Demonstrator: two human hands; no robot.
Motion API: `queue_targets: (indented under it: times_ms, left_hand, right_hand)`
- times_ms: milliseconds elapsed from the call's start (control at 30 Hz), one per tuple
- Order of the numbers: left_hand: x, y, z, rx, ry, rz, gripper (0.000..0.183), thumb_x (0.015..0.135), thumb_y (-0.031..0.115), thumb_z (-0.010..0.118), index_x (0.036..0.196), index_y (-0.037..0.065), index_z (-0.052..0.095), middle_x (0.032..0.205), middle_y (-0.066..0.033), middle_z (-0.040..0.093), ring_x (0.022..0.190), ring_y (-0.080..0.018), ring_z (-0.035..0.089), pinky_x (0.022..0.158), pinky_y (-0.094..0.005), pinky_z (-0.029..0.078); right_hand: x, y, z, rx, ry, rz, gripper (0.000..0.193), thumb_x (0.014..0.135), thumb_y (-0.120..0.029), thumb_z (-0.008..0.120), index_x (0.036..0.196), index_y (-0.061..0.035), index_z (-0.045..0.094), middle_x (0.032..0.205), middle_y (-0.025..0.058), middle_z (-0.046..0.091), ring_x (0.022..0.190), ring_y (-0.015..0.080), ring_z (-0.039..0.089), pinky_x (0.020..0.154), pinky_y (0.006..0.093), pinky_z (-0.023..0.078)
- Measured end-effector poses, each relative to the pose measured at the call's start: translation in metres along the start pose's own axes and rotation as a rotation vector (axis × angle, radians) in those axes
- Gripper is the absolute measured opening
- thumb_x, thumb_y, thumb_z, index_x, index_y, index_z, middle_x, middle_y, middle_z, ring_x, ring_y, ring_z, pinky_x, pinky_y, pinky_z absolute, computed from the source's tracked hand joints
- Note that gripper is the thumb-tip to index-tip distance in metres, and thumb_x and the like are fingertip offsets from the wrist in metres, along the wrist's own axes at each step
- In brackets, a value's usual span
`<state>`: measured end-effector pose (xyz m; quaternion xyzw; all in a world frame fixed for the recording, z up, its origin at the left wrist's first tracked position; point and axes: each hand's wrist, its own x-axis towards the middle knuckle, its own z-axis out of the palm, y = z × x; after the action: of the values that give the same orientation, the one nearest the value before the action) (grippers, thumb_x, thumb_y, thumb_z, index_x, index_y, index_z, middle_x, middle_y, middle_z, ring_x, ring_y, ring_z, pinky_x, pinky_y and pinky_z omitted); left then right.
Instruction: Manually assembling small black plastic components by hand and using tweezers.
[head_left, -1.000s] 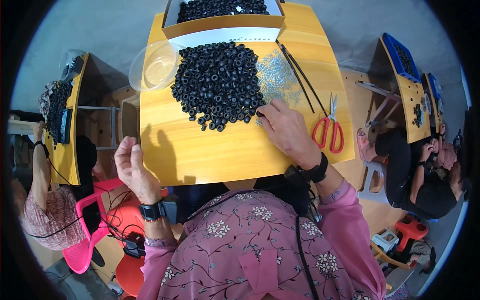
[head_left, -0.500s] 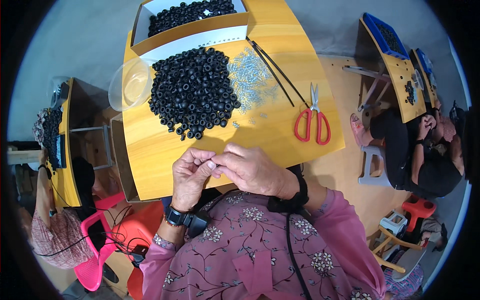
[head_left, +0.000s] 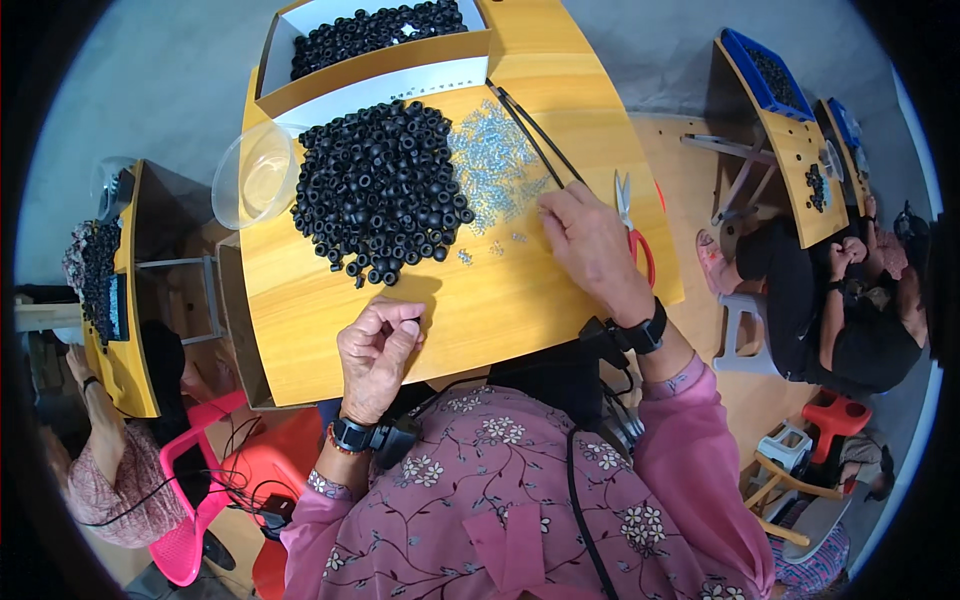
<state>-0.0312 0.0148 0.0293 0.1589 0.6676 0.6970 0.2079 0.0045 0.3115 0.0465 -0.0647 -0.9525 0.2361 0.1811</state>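
Left hand (head_left: 372,350): is staying over the near part of the worktop (head_left: 465,325), thumb and forefinger closing together on what is looking like a small dark piece (head_left: 413,320).
Right hand (head_left: 597,250): is now standing well apart from the left, whereas half a second ago the two were meeting at the fingertips; its fingers are curling nearly together, and whether they are gripping anything I cannot tell.
Black pieces (head_left: 380,185): are lying heaped beyond the left hand, in front of the box (head_left: 375,72).
Silvery bits (head_left: 490,150): are spreading between that heap and the two black rods (head_left: 541,137), near the right fingertips.
Scissors (head_left: 625,212): are lying partly hidden behind the right hand.
Meaning: the left hand is seemingly keeping the piece alone, two-handed handling pausing.
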Motion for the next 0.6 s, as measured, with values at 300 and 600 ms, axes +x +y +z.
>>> queue_targets:
  times_ms: [300, 600]
  left_hand:
    - [0.001, -0.001, -0.005, -0.081, 0.009, -0.05, 0.017, 0.093, 0.0, 0.063, 0.109, -0.004, 0.066, 0.086, -0.0035, 0.062, 0.074, -0.0093, 0.058, 0.069, -0.0236, 0.05]
    - [0.0, -0.004, -0.006, -0.077, 0.018, -0.034, 0.022, 0.093, 0.005, 0.066, 0.114, -0.002, 0.062, 0.086, -0.0048, 0.064, 0.071, -0.0103, 0.059, 0.065, -0.0251, 0.051]
  right_hand:
    - [-0.006, -0.002, 0.002, 0.015, -0.073, 0.046, 0.006, 0.087, -0.009, 0.062, 0.091, -0.0053, 0.064, 0.088, 0.014, 0.061, 0.079, 0.0374, 0.063, 0.068, 0.0465, 0.051]
    - [0.0, 0.002, -0.011, 0.023, -0.064, 0.085, 0.009, 0.086, -0.006, 0.063, 0.094, -0.004, 0.066, 0.092, 0.0134, 0.064, 0.083, 0.0371, 0.064, 0.07, 0.0449, 0.052]
